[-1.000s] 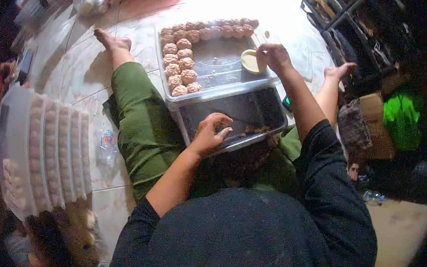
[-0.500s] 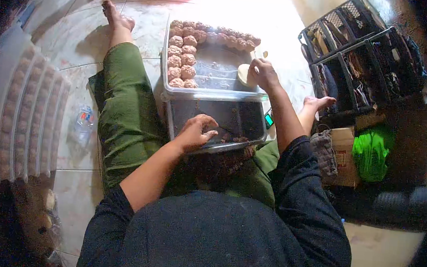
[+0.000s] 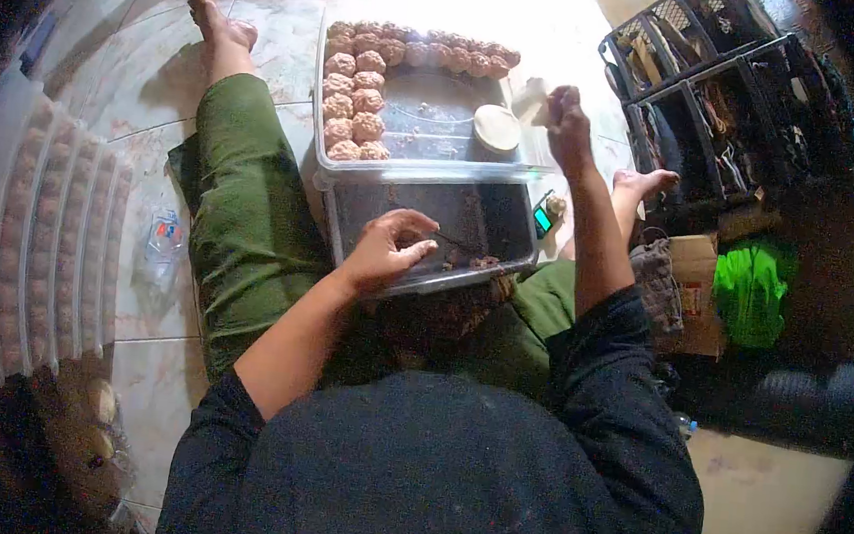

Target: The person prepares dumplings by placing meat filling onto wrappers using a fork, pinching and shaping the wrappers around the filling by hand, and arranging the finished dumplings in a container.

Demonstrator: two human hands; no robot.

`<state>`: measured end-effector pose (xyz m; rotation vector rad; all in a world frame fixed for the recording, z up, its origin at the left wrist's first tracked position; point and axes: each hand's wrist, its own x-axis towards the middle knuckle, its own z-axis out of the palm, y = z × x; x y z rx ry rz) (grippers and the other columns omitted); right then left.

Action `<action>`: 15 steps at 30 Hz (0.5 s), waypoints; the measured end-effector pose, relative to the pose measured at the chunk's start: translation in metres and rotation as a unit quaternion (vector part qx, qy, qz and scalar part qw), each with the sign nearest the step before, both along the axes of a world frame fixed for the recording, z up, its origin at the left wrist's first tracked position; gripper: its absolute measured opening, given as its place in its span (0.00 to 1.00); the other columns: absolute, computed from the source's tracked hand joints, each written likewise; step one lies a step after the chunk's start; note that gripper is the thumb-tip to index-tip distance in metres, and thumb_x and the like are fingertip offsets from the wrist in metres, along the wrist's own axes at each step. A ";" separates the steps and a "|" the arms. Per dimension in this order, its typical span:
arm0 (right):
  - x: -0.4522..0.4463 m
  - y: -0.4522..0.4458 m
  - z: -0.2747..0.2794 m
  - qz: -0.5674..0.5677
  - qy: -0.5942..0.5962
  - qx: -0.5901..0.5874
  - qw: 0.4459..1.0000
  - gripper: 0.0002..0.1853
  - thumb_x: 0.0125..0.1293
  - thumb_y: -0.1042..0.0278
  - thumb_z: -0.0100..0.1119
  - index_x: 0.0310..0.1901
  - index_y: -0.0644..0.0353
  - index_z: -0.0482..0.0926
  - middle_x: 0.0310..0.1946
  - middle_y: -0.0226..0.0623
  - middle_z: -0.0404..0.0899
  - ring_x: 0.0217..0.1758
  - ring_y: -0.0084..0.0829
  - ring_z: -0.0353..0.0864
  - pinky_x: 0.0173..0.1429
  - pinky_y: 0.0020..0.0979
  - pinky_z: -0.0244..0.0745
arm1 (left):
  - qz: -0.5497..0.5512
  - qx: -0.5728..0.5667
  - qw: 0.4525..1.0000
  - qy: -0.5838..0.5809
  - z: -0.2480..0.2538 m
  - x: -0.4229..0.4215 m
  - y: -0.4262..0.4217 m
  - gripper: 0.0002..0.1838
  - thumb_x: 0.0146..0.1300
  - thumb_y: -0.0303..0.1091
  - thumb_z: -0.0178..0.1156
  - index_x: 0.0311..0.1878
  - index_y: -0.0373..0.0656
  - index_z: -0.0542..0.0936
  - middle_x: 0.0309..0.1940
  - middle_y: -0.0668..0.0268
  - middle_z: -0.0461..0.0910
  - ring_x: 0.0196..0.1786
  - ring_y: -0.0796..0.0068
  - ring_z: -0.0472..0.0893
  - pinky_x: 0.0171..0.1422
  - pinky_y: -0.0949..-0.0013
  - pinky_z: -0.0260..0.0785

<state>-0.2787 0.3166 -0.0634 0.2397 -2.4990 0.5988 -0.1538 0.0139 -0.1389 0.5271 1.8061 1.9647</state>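
Note:
My left hand (image 3: 388, 251) hovers over the dark lower container (image 3: 361, 207), its thumb and curled fingers apart and nothing between them. Bits of brownish crumbs (image 3: 482, 262) lie along that container's near edge. Raised beyond the right side of the clear plastic tray (image 3: 424, 171), my right hand (image 3: 569, 128) is closed. A pale blurred shape shows beside its fingers; I cannot make out whether it is held. Lumpy pinkish-brown balls (image 3: 368, 100) line the tray's left and far sides in double rows. In the tray's near right part sits a pale round disc (image 3: 497, 128), perhaps a stack of dough wrappers.
Stacked clear trays of similar balls (image 3: 53, 238) stand at the left. A small device with a lit screen (image 3: 543, 221) is right of the lower container. Black mesh racks (image 3: 701, 98), a cardboard box (image 3: 694, 288) and a bright green bag (image 3: 751, 293) are at the right.
My right hand has left the pale disc, moving right and slightly up. The disc is now uncovered. My left hand stays over the lower container. The camera view has shifted slightly.

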 end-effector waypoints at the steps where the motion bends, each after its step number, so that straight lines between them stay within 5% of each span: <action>1: 0.011 -0.006 0.015 0.008 -0.019 -0.031 0.999 0.05 0.68 0.71 0.45 0.34 0.62 0.68 0.25 0.38 0.70 0.27 0.28 0.71 0.32 0.30 0.70 | -0.011 0.045 0.997 -0.056 0.002 0.000 -0.002 0.13 0.56 0.27 0.60 0.46 0.41 0.75 0.37 0.65 0.77 0.41 0.79 0.77 0.46 0.75 0.69; 5: 0.073 -0.064 0.073 0.110 -0.252 -0.137 0.952 0.06 0.61 0.73 0.56 0.37 0.64 0.71 0.30 0.31 0.72 0.33 0.19 0.73 0.36 0.23 0.70 | -0.026 0.232 0.957 -0.174 0.008 -0.003 -0.016 0.27 0.56 0.33 0.62 0.58 0.42 0.64 0.50 0.57 0.71 0.52 0.68 0.73 0.56 0.66 0.66; 8: 0.105 -0.096 0.048 0.262 -0.304 -0.137 0.906 0.09 0.58 0.76 0.59 0.39 0.64 0.71 0.32 0.28 0.71 0.36 0.17 0.72 0.40 0.22 0.71 | -0.070 0.289 0.935 -0.194 0.009 -0.001 -0.020 0.42 0.51 0.43 0.67 0.65 0.43 0.54 0.54 0.54 0.68 0.56 0.62 0.70 0.60 0.62 0.63; 10: 0.118 -0.121 0.025 0.278 -0.358 -0.162 0.876 0.11 0.58 0.77 0.58 0.42 0.63 0.70 0.34 0.31 0.75 0.37 0.19 0.74 0.41 0.23 0.71 | -0.082 0.254 0.943 -0.197 0.028 0.004 -0.024 0.38 0.52 0.37 0.65 0.63 0.40 0.57 0.53 0.56 0.69 0.55 0.66 0.72 0.59 0.67 0.64; 15: 0.130 -0.136 0.003 0.198 -0.284 -0.130 0.929 0.09 0.59 0.73 0.58 0.41 0.62 0.73 0.34 0.37 0.78 0.36 0.22 0.76 0.40 0.26 0.73 | -0.043 0.096 0.985 -0.135 0.003 -0.006 -0.029 0.22 0.56 0.25 0.54 0.56 0.34 0.68 0.49 0.59 0.74 0.49 0.72 0.75 0.53 0.72 0.68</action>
